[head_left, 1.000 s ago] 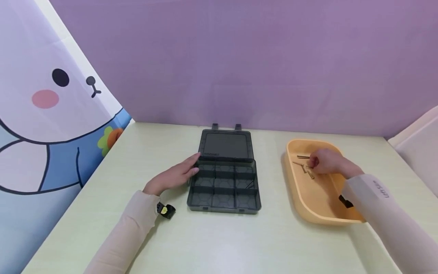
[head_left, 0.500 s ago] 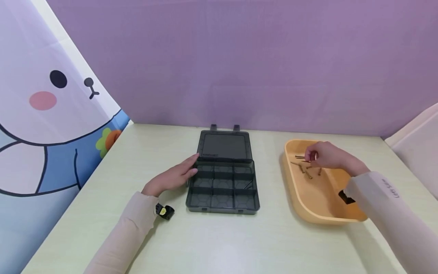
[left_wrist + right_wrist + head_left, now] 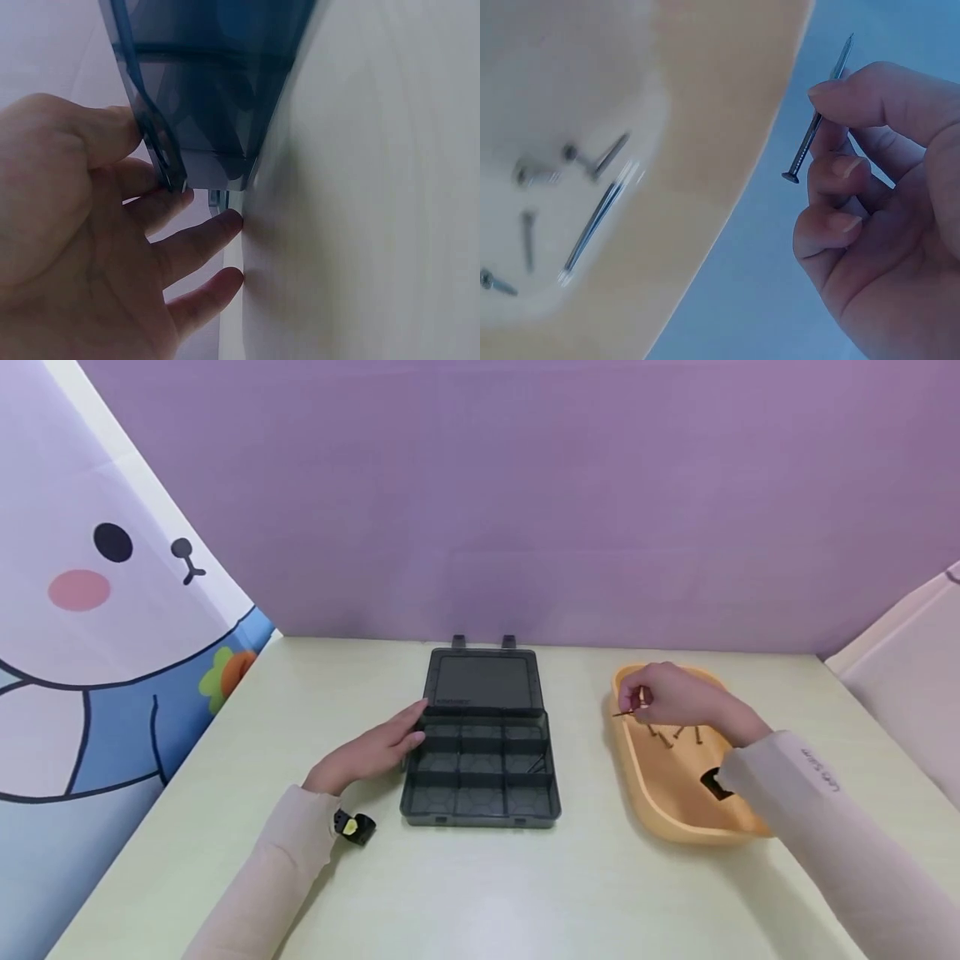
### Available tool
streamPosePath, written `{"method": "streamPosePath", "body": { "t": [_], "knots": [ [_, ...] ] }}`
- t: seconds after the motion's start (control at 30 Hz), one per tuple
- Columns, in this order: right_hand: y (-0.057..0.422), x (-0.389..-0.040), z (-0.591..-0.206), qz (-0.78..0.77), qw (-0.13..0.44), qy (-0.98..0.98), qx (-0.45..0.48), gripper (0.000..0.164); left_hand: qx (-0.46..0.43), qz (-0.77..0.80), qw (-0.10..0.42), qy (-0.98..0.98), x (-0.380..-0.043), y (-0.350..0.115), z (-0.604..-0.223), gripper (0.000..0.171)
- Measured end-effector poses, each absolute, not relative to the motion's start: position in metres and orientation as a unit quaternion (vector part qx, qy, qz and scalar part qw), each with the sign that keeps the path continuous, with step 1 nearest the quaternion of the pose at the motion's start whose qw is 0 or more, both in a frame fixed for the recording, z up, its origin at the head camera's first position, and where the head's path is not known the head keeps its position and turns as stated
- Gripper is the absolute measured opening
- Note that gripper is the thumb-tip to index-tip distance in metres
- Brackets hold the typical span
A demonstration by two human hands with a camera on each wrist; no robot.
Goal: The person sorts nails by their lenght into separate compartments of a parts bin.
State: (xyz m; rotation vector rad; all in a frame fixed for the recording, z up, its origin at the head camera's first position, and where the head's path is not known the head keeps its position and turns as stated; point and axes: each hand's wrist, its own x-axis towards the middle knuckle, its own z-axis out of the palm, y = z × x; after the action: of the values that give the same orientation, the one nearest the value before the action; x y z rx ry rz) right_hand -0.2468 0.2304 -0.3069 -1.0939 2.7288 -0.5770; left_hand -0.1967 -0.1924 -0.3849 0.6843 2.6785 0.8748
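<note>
A dark translucent compartment box (image 3: 481, 799) lies on the table with its lid (image 3: 483, 679) folded back. My left hand (image 3: 367, 753) rests at the box's left side; in the left wrist view the thumb touches the wall and the other fingers spread loosely past the corner. Between thumb and fingertips my right hand (image 3: 667, 696) pinches a nail (image 3: 805, 146), flat head and pointed tip both showing, over the left rim of the orange tray (image 3: 640, 789). Several screws (image 3: 665, 740) lie in that tray, with long thin nails (image 3: 592, 225) beside them in the right wrist view.
A few thin dark nails (image 3: 537, 764) lie in the box's right middle compartment. Two lid latches (image 3: 509, 642) point toward the purple backdrop (image 3: 525, 510). At the left hangs a cloth with a cartoon print (image 3: 112, 710).
My right hand has risen from among the screws and moved left to the tray's rim, bringing the nail along. The left hand stays at the box.
</note>
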Motion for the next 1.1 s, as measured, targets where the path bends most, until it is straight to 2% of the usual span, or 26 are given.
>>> {"method": "streamPosePath", "body": {
  "t": [0.17,0.67,1.1],
  "knots": [
    [0.21,-0.241,-0.306,-0.192,0.081,0.901,-0.38,0.025,0.236,0.297,0.118,0.918,-0.197,-0.193,-0.387,0.058],
    [0.159,-0.233,-0.312,-0.181,0.089,0.888,-0.412,0.019,0.231,0.305,0.122,0.916,-0.199,-0.193,-0.386,0.059],
    [0.135,-0.228,-0.304,-0.148,0.11,0.887,-0.422,0.014,0.236,0.303,0.117,0.916,-0.196,-0.193,-0.384,0.058]
  ]
}}
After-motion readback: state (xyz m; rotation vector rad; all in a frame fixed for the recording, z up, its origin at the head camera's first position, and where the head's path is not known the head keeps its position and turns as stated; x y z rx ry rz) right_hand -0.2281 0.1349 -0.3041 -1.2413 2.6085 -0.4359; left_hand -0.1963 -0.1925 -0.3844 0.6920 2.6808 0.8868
